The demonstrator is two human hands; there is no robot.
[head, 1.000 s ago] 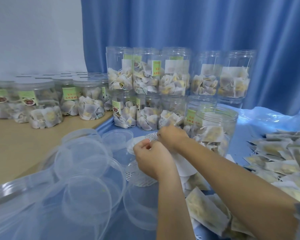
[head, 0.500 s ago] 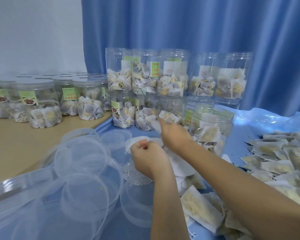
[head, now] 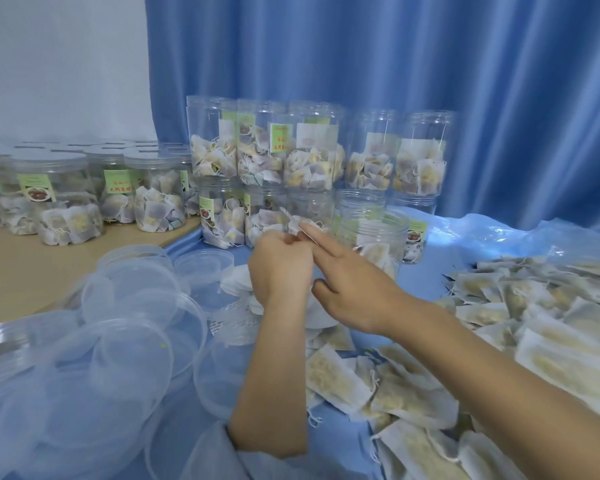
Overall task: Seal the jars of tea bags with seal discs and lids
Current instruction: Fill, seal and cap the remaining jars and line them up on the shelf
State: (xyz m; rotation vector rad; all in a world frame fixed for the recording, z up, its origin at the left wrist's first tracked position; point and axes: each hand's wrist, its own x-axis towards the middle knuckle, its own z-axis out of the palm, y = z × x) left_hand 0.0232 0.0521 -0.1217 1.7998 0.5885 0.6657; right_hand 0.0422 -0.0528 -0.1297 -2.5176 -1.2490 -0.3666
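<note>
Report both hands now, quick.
Left hand: curled, pinching a thin seal disc.
Right hand: fingers straight, fingertips touching the same seal disc.

Thin white seal disc (head: 293,221) raised before open jar (head: 378,244).
</note>
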